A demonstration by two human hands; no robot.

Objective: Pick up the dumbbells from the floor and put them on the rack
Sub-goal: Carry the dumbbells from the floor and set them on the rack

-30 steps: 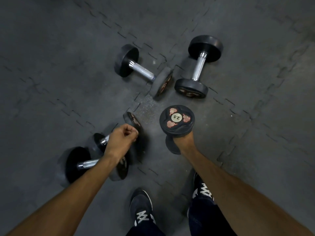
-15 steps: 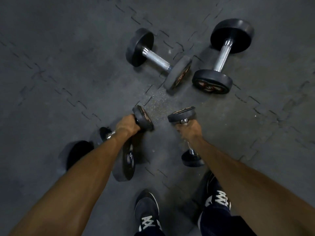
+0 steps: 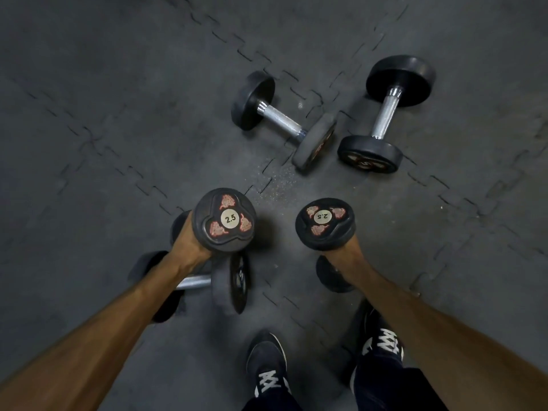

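Dark rubber floor (image 3: 118,114), interlocking tiles with jigsaw seams, a scatter of pale grit near the middle seam. Person stands over it, two dark shoes with white lacing at the bottom edge: left shoe (image 3: 267,366), right shoe (image 3: 382,342).

Left hand (image 3: 189,247) closed around the handle of a small dumbbell (image 3: 225,219), held upright and off the floor; top head faces up, disc reads 2.5. Lower head peeks out behind the wrist.

Right hand (image 3: 347,253) likewise closed on a second small dumbbell (image 3: 324,222), upright, its 2.5 label upside down from this side. Lower head shows below the wrist.

On the floor under the left forearm: a larger dumbbell (image 3: 228,284), lying on its side, chrome handle partly hidden by the arm.

Farther out, two more on the floor. One dumbbell (image 3: 281,121) lies diagonally, chrome handle fully visible. Just to its right another dumbbell (image 3: 385,114), near head close beside the first one's near head; whether they touch, I cannot tell.

Rack not in sight.
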